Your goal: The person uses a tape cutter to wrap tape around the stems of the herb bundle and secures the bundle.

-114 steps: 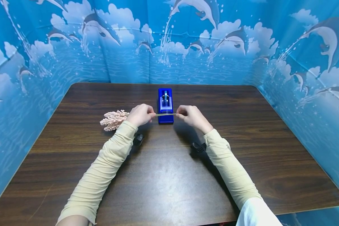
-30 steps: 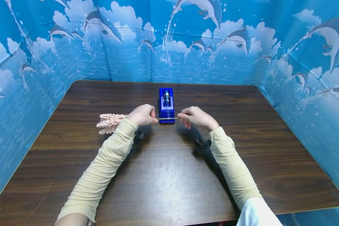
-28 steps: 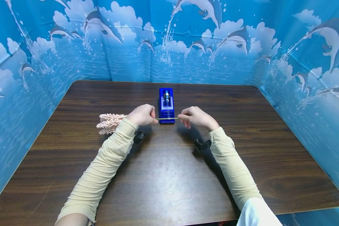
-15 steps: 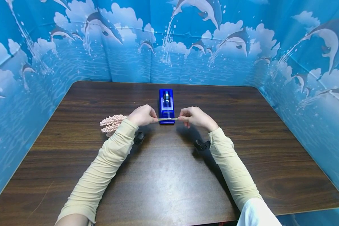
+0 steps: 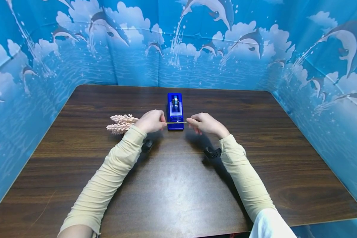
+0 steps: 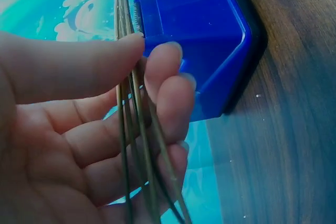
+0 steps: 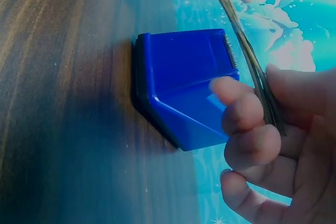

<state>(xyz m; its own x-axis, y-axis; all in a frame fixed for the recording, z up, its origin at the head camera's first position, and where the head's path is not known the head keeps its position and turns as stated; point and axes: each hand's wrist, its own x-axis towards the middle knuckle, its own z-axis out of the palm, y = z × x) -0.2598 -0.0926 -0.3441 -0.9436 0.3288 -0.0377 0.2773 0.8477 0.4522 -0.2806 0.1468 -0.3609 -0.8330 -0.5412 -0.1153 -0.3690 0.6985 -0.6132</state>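
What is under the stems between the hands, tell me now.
Under the stems is the blue tape dispenser, its toothed edge close to them. It stands on the table and hides the part directly beneath it.

Bunched brownish stems (image 7: pixel 245 44) run crosswise, seemingly from pink heads (image 5: pixel 120 127) at left.

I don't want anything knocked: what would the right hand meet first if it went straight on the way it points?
Past the stems it pinches, the right hand would probably meet the blue tape dispenser; height is unclear, so it might pass above and reach the left hand.
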